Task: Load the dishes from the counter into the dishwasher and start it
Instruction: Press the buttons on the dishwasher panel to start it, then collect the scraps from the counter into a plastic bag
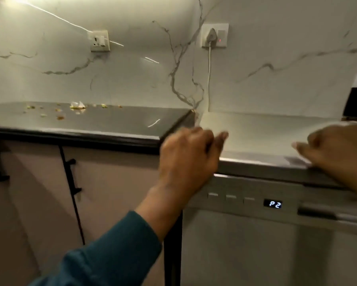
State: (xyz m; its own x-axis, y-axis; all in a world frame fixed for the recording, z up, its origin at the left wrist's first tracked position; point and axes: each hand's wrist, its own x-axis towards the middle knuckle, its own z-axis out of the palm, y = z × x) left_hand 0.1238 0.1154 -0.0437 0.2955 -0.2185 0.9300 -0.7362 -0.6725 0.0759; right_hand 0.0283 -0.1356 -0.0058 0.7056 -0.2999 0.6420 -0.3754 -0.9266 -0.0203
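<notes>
Closed steel dishwasher [256,234] under pale counter [256,137] (display "P2")

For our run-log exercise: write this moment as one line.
silver dishwasher: door closed | lit display: P2 | left hand: at panel corner | right hand: over pale countertop

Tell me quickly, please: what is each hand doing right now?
Left hand: loosely curled, holding nothing, at the dishwasher corner.
Right hand: blurred, apparently open, holding nothing.

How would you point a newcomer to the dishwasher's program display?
Find the steel dishwasher under the pale counter. On its top control strip, right of three blank buttons, sits the display. It alone is black and lit, reading P2.
</notes>
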